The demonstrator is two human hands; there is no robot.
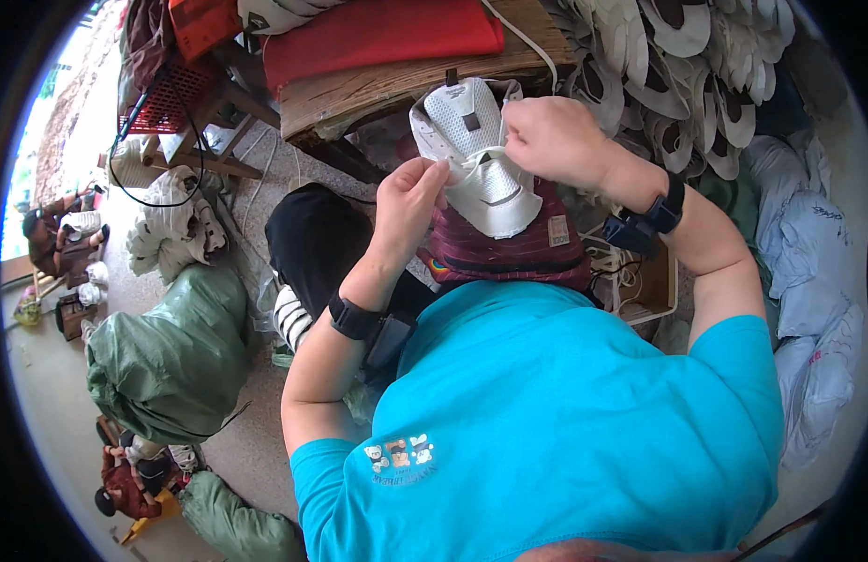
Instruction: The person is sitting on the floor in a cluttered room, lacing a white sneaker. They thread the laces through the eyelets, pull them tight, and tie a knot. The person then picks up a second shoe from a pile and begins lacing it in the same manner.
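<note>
A white shoe upper with a perforated tongue lies over a dark red striped cloth on my lap. My left hand is closed in a pinch at the upper's left side, on a thin white shoelace that crosses the base of the tongue. To the right, my right hand is curled closed beside the tongue, and the lace runs toward its fingers. The fingers partly hide what each hand grips. The toe part of the upper points toward me.
A wooden bench with a red roll stands ahead. Many shoe uppers hang at the right, above pale sacks. Green sacks lie at the left. Two other people sit farther off.
</note>
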